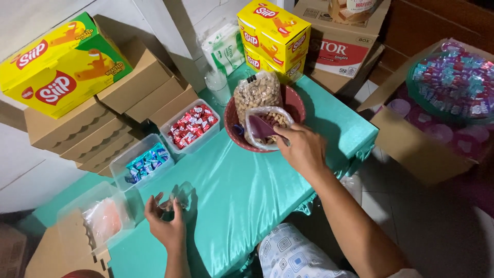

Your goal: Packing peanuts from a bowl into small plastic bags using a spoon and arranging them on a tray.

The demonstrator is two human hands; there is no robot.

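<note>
Down on the teal surface, near its front edge: left hand curled loosely round a small clear plastic bag, fingers holding it upright. Farther along, toward the far right corner: right hand gripping a dark purple scoop, pushed into an open clear bag of peanuts. Seated in a dark red bowl, that bag — and behind it in the same bowl a taller peanut bag, clipped shut at the top.

Along the left edge, three clear tubs in a row: one with red wrapped sweets, one with blue wrapped sweets, one with pale pink contents. Beyond that edge, stacked brown cardboard boxes with a yellow-and-green carton on top. At the far edge, yellow cartons stacked two high, a white-and-green packet just beside them. Off the right side, well apart — an open cardboard box bearing a round tray of wrapped sweets.
</note>
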